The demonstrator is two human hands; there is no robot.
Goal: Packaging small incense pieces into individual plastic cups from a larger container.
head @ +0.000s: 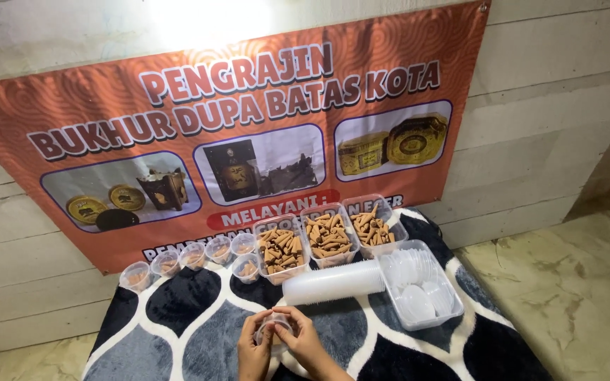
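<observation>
Both hands are meeting low in the middle of the view, over a patterned blanket [199,310] in dark blue, grey and white. The left hand [254,353] and the right hand [306,343] are holding a small clear plastic cup [274,329] between them, fingers curled narrowly around its rim from both sides. The cup is round, see-through and shallow; what it is holding is too hidden by the fingers to tell.

Just beyond the hands a long stack of clear cups [335,281] is lying on its side. To its right a clear tub [452,296] is holding white round lids. Behind the stack three clear tubs [330,236] are standing side by side, each filled with brown cone-shaped sticks. To their left a curved row of small filled cups [192,257] is sitting along the blanket's back edge. An orange banner [107,92] with product pictures is hanging on the pale wall [566,106] behind everything.
</observation>
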